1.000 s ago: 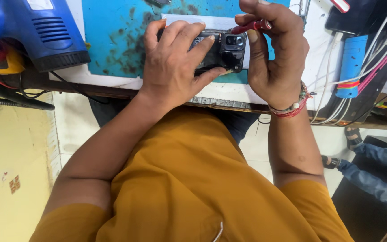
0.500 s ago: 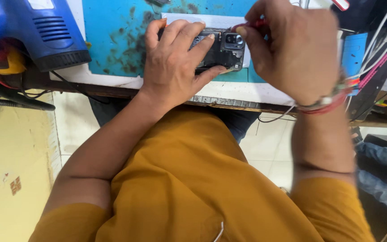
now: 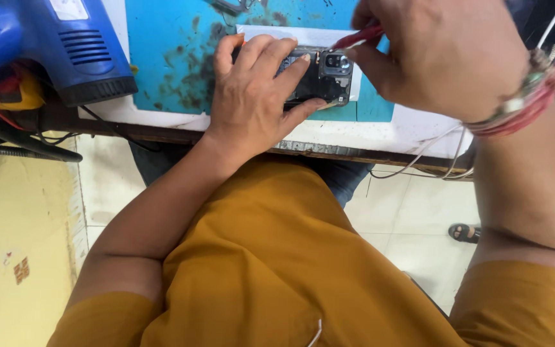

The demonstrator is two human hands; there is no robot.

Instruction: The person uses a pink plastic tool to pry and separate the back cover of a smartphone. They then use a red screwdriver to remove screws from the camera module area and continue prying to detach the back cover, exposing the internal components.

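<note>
My right hand has swung in over the phone, gripping a red tool at its camera end. My left hand clamps the phone to the counter; I judge careful prying comes next.

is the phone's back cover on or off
Off: the phone under the left hand shows bare internals around its camera module, lying flat on the blue mat.
</note>
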